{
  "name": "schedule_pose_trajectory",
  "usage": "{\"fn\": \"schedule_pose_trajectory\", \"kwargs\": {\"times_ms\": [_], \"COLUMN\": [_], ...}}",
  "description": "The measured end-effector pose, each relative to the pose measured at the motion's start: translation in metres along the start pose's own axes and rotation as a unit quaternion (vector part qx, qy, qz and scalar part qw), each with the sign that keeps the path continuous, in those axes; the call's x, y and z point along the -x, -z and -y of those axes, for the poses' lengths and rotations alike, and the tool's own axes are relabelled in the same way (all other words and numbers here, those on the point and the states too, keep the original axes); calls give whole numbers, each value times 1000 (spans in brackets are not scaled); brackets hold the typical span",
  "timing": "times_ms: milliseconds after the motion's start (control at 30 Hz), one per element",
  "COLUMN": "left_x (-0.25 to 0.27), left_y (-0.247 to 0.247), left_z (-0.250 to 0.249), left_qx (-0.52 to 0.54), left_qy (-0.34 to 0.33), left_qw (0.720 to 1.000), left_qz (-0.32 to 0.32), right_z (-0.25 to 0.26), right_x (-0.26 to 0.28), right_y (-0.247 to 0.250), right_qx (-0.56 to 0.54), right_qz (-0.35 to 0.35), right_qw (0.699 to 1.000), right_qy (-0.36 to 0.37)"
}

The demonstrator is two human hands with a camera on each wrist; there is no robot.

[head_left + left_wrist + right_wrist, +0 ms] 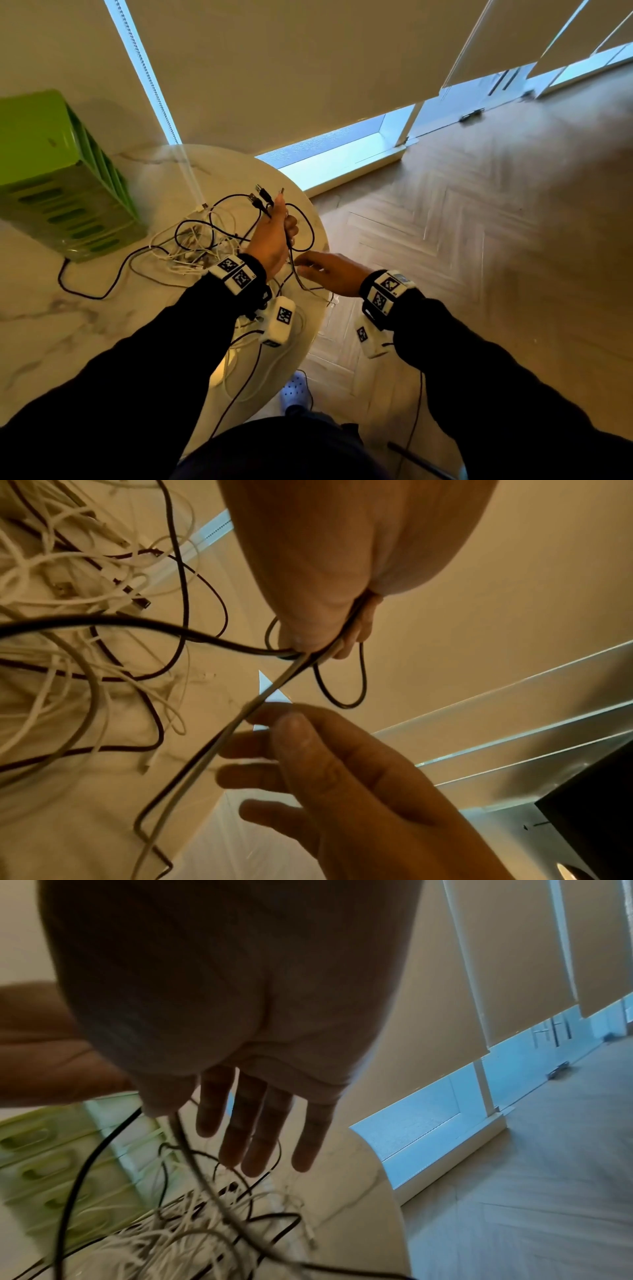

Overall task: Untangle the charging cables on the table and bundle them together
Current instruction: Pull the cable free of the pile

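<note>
Snag risk while drawing black cables out of the heap

The left hand grips black cables above the table; the right hand, fingers straight, holds nothing. A hard pull could tighten knots in the tangled heap left of that hand.

I saw a green slotted box standing on the marble table; beyond the table hung roller blinds, beside it herringbone wood flooring.
</note>
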State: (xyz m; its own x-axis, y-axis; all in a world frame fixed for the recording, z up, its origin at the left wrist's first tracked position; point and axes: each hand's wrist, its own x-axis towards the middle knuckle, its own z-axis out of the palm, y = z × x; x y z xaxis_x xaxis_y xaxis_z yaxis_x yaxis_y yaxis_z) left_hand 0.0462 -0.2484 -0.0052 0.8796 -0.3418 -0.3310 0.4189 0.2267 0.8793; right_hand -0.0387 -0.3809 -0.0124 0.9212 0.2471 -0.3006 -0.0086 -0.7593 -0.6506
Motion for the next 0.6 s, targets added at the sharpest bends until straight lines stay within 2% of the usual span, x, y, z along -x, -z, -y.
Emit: {"fn": "schedule_pose_trajectory", "kwargs": {"times_ms": [133,267,367,467,533,600], "left_x": [0,0,-1,-2,-1,2], "left_y": [8,23,34,41,43,43], "left_z": [-8,-16,-18,-20,-23,-26], "left_qx": [-3,-24,-68,-15,23,62], "left_qy": [-14,-42,-51,-61,-49,-28], "left_qw": [1000,998,991,992,994,996], "left_qz": [-8,-42,-102,-111,-90,-58], "right_z": [9,17,23,15,-4,-25], "right_x": [-7,-9,-10,-10,-9,-7], "right_y": [-15,-8,4,22,30,28], "right_qx": [-37,-71,-112,-68,39,177], "right_qz": [-58,-60,-85,-116,-59,57], "right_qw": [998,996,990,990,988,952], "right_qy": [15,13,-7,-50,-136,-242]}}
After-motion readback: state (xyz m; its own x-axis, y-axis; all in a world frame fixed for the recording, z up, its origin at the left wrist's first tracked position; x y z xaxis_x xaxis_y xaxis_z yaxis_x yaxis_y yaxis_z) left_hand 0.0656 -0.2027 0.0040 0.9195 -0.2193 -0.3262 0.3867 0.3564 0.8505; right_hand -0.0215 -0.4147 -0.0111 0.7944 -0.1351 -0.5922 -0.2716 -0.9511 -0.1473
